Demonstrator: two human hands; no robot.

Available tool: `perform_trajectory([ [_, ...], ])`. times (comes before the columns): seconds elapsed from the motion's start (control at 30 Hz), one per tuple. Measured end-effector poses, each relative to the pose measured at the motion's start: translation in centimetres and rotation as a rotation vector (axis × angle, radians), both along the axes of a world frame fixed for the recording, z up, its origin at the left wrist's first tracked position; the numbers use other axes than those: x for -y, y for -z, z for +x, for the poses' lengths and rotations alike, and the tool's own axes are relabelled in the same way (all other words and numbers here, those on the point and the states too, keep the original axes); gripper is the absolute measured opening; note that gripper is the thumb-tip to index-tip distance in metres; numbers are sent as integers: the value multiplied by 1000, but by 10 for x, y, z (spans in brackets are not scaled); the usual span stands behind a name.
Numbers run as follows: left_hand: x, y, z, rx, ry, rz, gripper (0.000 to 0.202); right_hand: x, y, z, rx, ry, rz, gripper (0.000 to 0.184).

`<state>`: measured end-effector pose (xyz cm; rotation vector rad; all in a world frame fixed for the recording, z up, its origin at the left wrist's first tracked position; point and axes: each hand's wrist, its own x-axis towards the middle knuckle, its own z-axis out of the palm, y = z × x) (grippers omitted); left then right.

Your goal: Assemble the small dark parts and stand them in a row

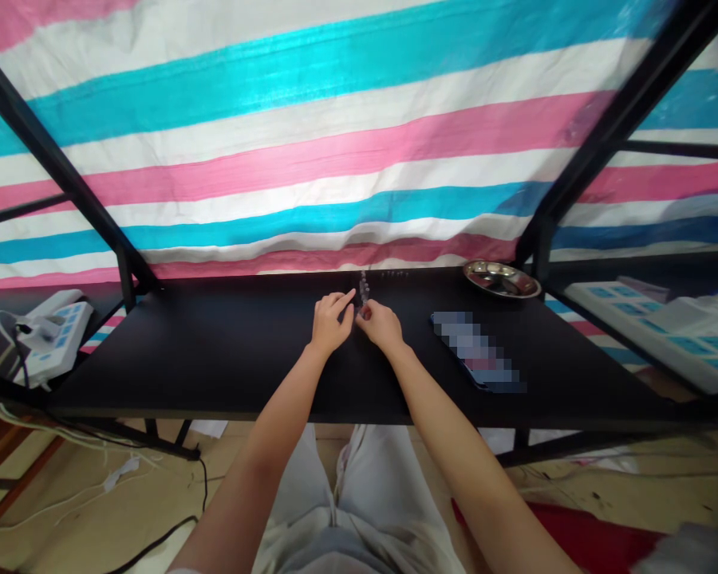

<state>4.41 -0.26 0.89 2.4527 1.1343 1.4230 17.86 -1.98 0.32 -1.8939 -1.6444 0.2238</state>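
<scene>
A short strand of small, pale, translucent beads [364, 287] lies near the back of the black tabletop, between my hands. My right hand [384, 325] is closed at the near end of this strand, thumb and forefinger pinched together there. Just left of it rests my left hand [331, 323], its forefinger stretched towards the beads and its thumb apart, with nothing visible in it. A few loose clear beads [395, 274] sit in a row at the table's back edge. The fine detail at my fingertips is too small to make out.
A shiny metal plate [532, 292] stands at the back right of the black table [215, 351]. A phone-like slab [475, 351], blurred out, lies right of my hands. White power strips [65, 339] are at the left and right, and a striped sheet [311, 143] hangs behind.
</scene>
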Motion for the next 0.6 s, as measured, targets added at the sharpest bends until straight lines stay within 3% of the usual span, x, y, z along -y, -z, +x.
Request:
perform_trajectory([
  [0.6,0,0,1,36,10,-46,12,1,-1,-3,-40,-62,79,11],
])
